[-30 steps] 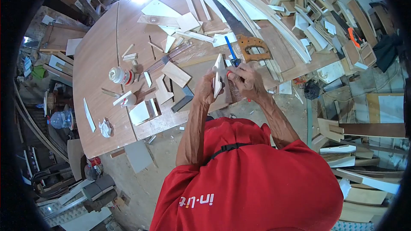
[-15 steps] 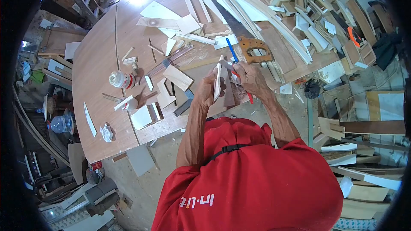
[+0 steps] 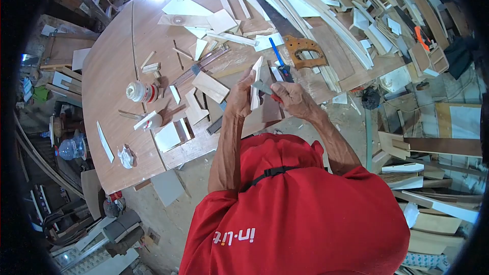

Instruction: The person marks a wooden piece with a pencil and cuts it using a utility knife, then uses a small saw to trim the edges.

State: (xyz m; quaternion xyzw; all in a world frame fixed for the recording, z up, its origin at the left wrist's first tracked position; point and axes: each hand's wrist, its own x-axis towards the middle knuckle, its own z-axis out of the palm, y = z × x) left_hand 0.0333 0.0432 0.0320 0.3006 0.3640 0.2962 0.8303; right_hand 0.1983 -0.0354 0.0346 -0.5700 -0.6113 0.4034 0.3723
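My left hand (image 3: 239, 97) is closed around a narrow, pale piece of wood (image 3: 256, 89), which stands up lengthwise above the table's near edge. My right hand (image 3: 295, 101) grips a red-handled flat-bladed tool (image 3: 263, 87). Its grey blade lies against or just over the side of the wood; contact is hard to judge. Most of the handle is hidden by my fingers. Just beyond my right hand lie a blue tool (image 3: 278, 57) with a dark end and a handsaw with a wooden handle (image 3: 304, 60).
Wood offcuts (image 3: 211, 87) and white-faced scraps are scattered over the wooden table (image 3: 112, 71). A white tub with a red label (image 3: 142, 92) stands at the left, near a crumpled white wad (image 3: 126, 157). Long strips (image 3: 326, 18) and piled wooden frames (image 3: 377, 35) fill the far right.
My right hand has moved slightly left and down, bringing the grey blade to the wood. The red handle's lower end no longer shows, and the blue tool's dark end is now uncovered.
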